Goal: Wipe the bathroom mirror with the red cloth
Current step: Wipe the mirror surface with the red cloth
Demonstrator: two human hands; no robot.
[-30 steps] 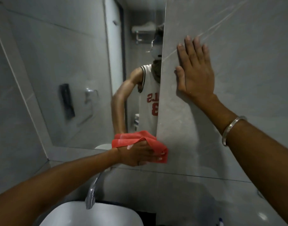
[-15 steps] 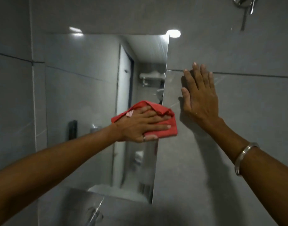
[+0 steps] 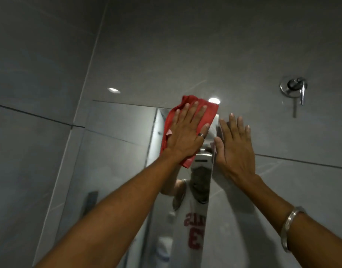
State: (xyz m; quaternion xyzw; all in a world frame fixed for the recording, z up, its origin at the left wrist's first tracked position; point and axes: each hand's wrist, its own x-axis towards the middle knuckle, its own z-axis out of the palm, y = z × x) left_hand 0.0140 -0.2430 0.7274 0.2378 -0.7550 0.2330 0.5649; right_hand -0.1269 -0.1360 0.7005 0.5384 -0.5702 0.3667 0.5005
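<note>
My left hand (image 3: 187, 136) has swept the red cloth (image 3: 191, 120) up to the mirror (image 3: 117, 151) top corner — grip flat-open, pressing; right hand (image 3: 234, 149) open — upper edge reached.

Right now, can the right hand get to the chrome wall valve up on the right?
Probably yes. The right hand lies flat on the tile wall, empty, and bare wall lies between it and the valve, up to its right.

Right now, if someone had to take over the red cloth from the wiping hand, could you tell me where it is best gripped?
Probably the bunched top-left corner of the red cloth, pinched from above and left. It sticks out past the fingertips of the left hand, which lies flat over the middle and presses it against the mirror. The right hand blocks the right side.
</note>
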